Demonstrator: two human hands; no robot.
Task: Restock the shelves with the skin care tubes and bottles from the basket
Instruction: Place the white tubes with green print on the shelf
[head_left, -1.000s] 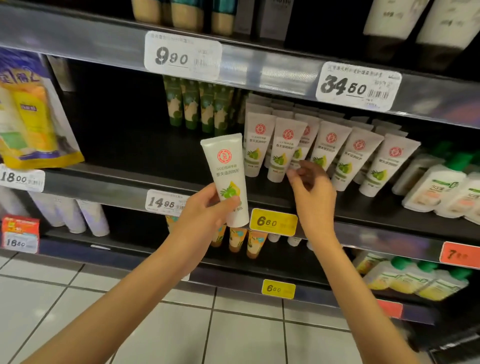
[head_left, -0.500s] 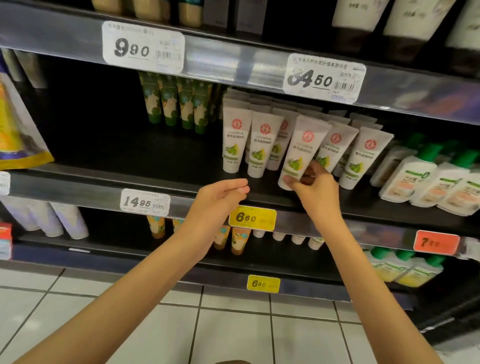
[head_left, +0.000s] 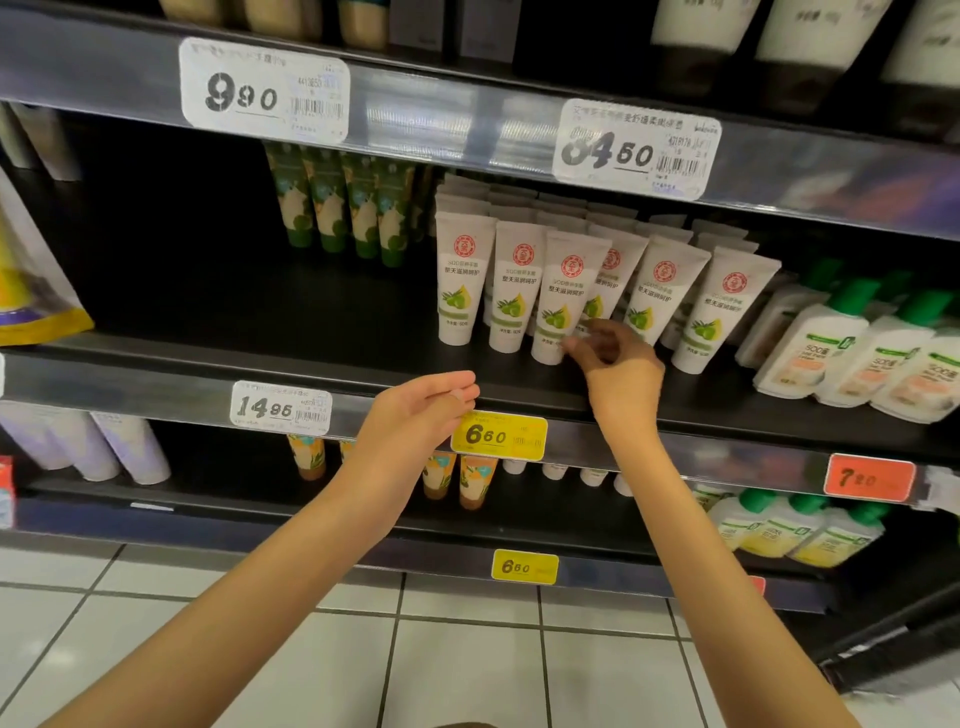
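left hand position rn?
Head view, centre: left hand, empty, in front of the middle shelf edge, between the 14.95 tag and the upper yellow 6.60 tag.

Soft, even store light falls from above and the near side, leaving the floor tiles and the fronts of the white tubes bright, while the shelf recess at far left sinks to near black. Glare streaks the shelf-edge strip. Motion smear softens everything. The top-row products and the shadowed right hand blur most, its fingers unreadable. Shelf lines bow towards the edges.
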